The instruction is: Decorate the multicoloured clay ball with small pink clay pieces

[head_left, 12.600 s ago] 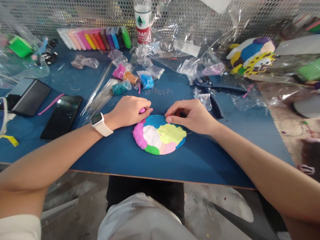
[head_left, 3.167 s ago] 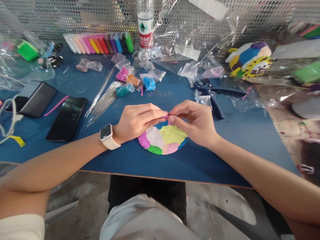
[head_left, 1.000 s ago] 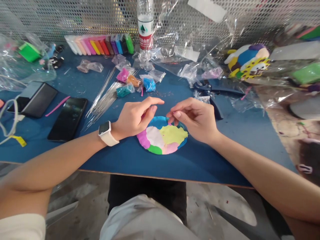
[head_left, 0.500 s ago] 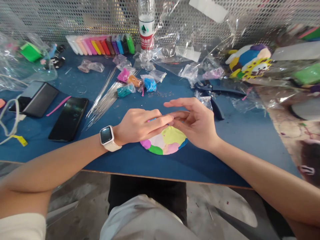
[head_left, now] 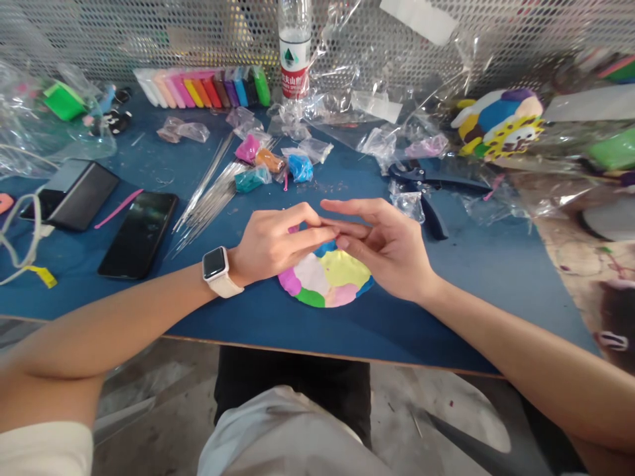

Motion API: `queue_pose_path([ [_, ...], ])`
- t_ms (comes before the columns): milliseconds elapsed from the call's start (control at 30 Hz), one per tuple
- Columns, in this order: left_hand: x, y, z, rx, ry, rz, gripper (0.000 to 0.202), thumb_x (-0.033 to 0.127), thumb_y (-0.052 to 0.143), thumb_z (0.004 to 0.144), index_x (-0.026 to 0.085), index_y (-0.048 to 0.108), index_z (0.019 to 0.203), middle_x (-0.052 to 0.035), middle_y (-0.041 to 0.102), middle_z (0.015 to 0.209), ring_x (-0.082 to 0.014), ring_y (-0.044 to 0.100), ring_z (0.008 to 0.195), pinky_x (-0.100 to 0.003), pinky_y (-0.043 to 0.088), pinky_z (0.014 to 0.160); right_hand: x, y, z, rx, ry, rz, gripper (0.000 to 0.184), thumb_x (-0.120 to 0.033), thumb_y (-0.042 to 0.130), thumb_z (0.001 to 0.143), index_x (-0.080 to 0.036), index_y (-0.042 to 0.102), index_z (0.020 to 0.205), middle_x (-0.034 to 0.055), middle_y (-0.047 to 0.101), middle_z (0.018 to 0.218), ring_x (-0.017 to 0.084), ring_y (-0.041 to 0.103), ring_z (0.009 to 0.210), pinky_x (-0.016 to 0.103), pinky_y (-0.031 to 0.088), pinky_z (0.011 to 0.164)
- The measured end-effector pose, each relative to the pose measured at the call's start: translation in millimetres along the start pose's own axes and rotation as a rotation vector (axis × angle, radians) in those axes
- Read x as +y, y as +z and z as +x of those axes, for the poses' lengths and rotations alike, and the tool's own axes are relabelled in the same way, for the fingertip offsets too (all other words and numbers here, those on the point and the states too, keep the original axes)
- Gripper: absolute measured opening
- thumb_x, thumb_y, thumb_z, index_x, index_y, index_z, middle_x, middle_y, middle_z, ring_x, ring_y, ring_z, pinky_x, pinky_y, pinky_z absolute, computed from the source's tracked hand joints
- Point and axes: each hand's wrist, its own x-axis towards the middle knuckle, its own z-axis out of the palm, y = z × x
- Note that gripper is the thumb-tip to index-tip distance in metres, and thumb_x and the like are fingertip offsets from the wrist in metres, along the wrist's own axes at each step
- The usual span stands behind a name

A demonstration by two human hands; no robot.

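Note:
A round, flat piece of modelling clay in patches of yellow, white, pink, green, purple and blue lies on the table near its front edge. Just above its far side, the fingertips of my two hands meet. My left hand, with a watch on the wrist, has its fingers bent and pressed together at the tips. Thumb and index of my right hand pinch against those tips, its upper finger stretched out. Whatever small bit may be between the fingertips is hidden.
Thin metal wires and a phone lie to the left. Bagged clay lumps sit beyond my hands, with blue-handled pliers to the right. Further back are a row of coloured clay packs, a bottle and a clay figure.
My left hand's fingers have bent more and shifted slightly, uncovering more of the clay disc's blue and purple patches. My fingertips still meet above the disc.

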Motion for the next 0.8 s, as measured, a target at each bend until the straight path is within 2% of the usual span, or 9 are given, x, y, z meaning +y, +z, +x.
queue_pose_path([
  [133,0.0,1.5,1.8,0.076,0.009,0.023,0.011,0.028,0.07,0.111,0.027,0.08,0.115,0.0008,0.079,0.099,-0.0066,0.065,0.065,-0.023,0.049,0.06,1.8,-2.3,1.7,0.045,0.001,-0.06,0.045,-0.052,0.093,0.092,-0.027,0.076,0.126,0.0085,0.082,0.131,0.027,0.083,0.115,0.046,0.072,0.103],
  [267,-1.3,3.4,-0.9,0.062,-0.008,0.019,0.014,0.032,0.071,0.111,0.03,0.08,0.12,-0.0002,0.081,0.107,-0.0063,0.066,0.065,-0.022,0.052,0.063,3.2,-4.5,2.2,0.062,-0.012,-0.117,0.052,-0.06,0.095,0.087,-0.025,0.077,0.12,0.0064,0.085,0.106,0.025,0.084,0.101,0.043,0.073,0.096],
  [367,-1.6,4.0,-3.2,0.05,-0.007,0.006,0.02,0.032,0.071,0.11,0.03,0.08,0.128,-0.0012,0.082,0.108,-0.0067,0.069,0.067,-0.022,0.053,0.064,2.7,-3.9,1.3,0.079,-0.006,-0.115,0.056,-0.063,0.095,0.086,-0.024,0.077,0.121,0.0065,0.085,0.105,0.025,0.084,0.101,0.043,0.072,0.096],
  [467,-1.1,2.7,-2.9,0.021,0.019,-0.004,0.026,0.029,0.071,0.111,0.032,0.079,0.135,-0.002,0.083,0.11,-0.008,0.072,0.074,-0.022,0.054,0.066,2.0,-3.9,0.3,0.069,0.02,-0.066,0.052,-0.059,0.095,0.088,-0.025,0.076,0.123,0.0049,0.086,0.102,0.025,0.085,0.098,0.043,0.073,0.095],
  [567,-1.2,0.2,0.1,0.033,0.032,0.0,0.025,0.027,0.071,0.11,0.032,0.08,0.132,-0.0012,0.083,0.11,-0.0067,0.069,0.07,-0.021,0.053,0.063,1.8,-6.2,0.4,0.037,0.069,-0.009,0.052,-0.055,0.093,0.092,-0.026,0.074,0.132,0.0048,0.087,0.104,0.026,0.086,0.1,0.044,0.072,0.095],
  [633,-2.3,-1.0,2.5,0.081,0.015,0.007,0.021,0.028,0.073,0.11,0.03,0.081,0.129,-0.0013,0.083,0.108,-0.0061,0.066,0.067,-0.021,0.052,0.062,1.3,-8.2,1.4,0.016,0.095,0.033,0.059,-0.06,0.085,0.098,-0.029,0.07,0.145,0.0058,0.087,0.111,0.028,0.085,0.107,0.048,0.071,0.099],
  [733,-4.8,-1.1,4.5,0.108,0.004,0.024,0.018,0.03,0.075,0.108,0.028,0.082,0.125,-0.0022,0.082,0.108,-0.0066,0.064,0.065,-0.023,0.051,0.061,-1.0,-9.4,3.9,-0.031,0.133,0.102,0.07,-0.08,0.06,0.106,-0.033,0.061,0.158,0.0077,0.087,0.123,0.032,0.083,0.12,0.056,0.066,0.107],
  [800,-5.6,-0.3,4.4,0.106,0.003,0.027,0.018,0.03,0.077,0.107,0.027,0.082,0.123,-0.0026,0.081,0.108,-0.0072,0.062,0.064,-0.024,0.05,0.06,-3.3,-8.7,5.0,-0.059,0.158,0.119,0.08,-0.09,0.044,0.104,-0.036,0.059,0.161,0.0081,0.085,0.131,0.034,0.08,0.128,0.06,0.064,0.11],
])
